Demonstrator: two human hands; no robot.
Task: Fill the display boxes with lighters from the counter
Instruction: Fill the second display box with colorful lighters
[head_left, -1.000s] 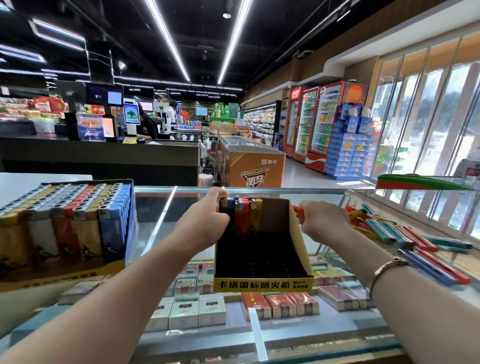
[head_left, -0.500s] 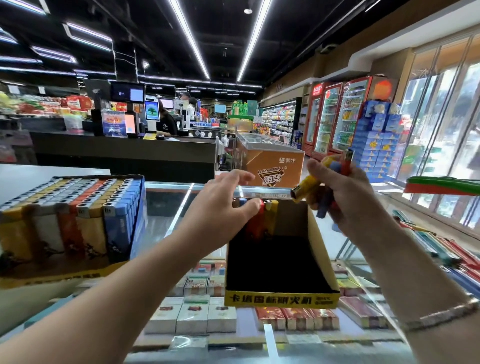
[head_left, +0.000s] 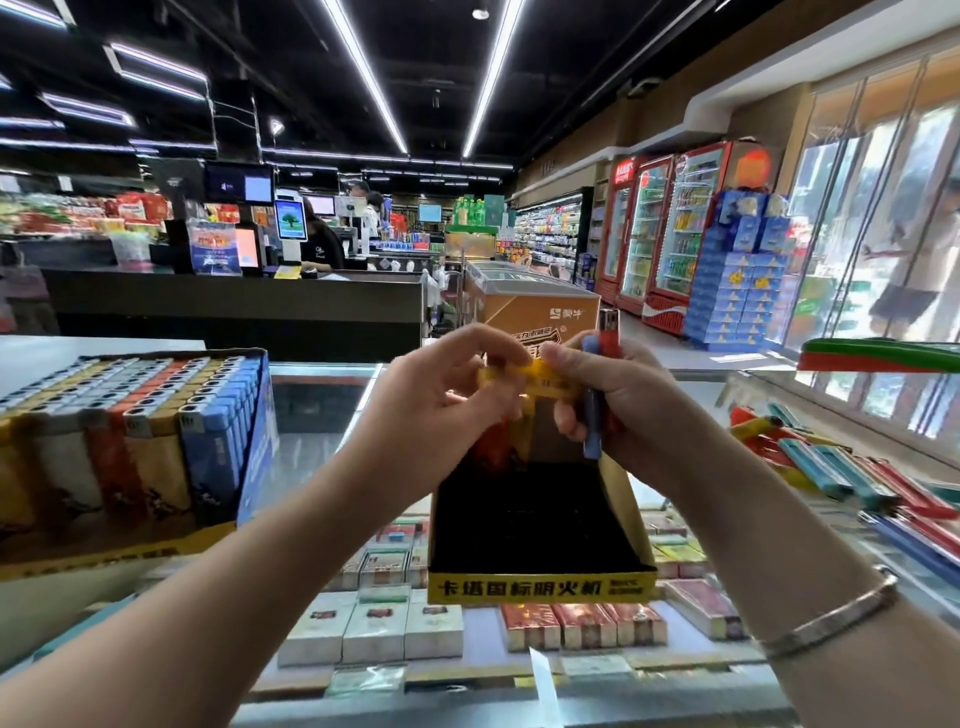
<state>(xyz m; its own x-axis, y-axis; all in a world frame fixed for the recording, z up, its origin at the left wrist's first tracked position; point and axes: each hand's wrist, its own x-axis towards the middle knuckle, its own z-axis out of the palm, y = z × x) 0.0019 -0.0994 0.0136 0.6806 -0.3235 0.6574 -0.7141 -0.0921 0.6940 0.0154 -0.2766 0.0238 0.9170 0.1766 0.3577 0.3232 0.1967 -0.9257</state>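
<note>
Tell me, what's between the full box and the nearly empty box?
In the head view, only bare glass counter lies between the full box and the nearly empty box; the left forearm crosses above it.

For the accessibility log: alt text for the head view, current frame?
Both hands meet above a nearly empty display box: the left hand pinches a yellow lighter that the right hand also holds, with a blue lighter and a red lighter. A full box sits left; loose lighters lie right.

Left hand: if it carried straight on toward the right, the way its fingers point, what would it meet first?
Likely the right hand: the left hand already pinches the yellow lighter held between them, so no gap remains.
</note>
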